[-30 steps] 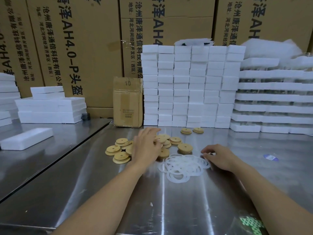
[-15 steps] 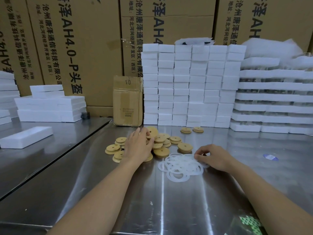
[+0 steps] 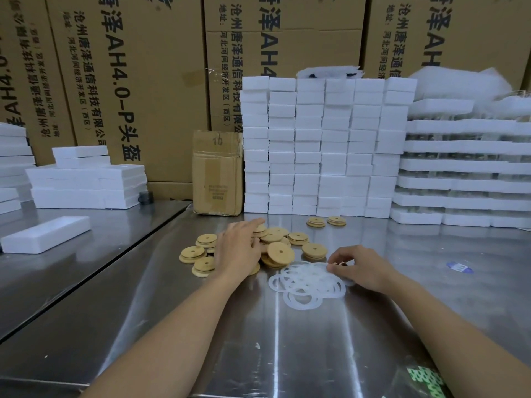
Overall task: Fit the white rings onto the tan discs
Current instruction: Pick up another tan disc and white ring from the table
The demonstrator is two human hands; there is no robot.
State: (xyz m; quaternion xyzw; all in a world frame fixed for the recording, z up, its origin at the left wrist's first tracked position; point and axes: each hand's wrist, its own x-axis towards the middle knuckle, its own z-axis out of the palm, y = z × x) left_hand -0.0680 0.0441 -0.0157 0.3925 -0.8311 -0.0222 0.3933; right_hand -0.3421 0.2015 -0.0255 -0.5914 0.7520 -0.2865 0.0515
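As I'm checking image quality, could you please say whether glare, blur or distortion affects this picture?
Head view: bright glare streaks run down the steel table; the rings wash out against that sheen; the cartons lean and bow toward the edges, wide-angle distortion; the discs look sharp.

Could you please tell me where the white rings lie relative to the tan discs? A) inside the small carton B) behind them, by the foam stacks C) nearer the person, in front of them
C: the white rings lie nearer the camera than the tan discs.
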